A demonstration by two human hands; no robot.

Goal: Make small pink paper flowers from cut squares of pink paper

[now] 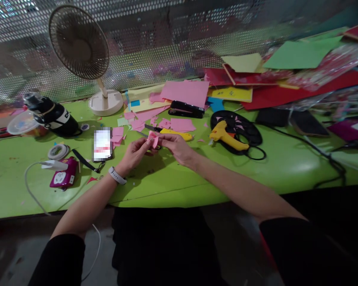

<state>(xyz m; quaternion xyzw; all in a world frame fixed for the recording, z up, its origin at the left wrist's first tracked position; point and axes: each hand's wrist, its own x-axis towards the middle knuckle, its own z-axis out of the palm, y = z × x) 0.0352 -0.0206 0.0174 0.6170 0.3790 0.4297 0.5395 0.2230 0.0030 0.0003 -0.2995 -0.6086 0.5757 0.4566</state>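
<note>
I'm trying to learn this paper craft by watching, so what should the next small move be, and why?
Probably a gentle press on the small pink paper piece with the right hand, while the left hand steadies it: both hands have it at their fingertips, it looks curled, and the yellow glue gun lies apart on the table.

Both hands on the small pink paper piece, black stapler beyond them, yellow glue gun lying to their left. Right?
One slip: the yellow glue gun lies to the right of the hands, not the left, as the head view shows. The left hand and right hand are on the small pink paper piece, with the black stapler beyond them.
</note>
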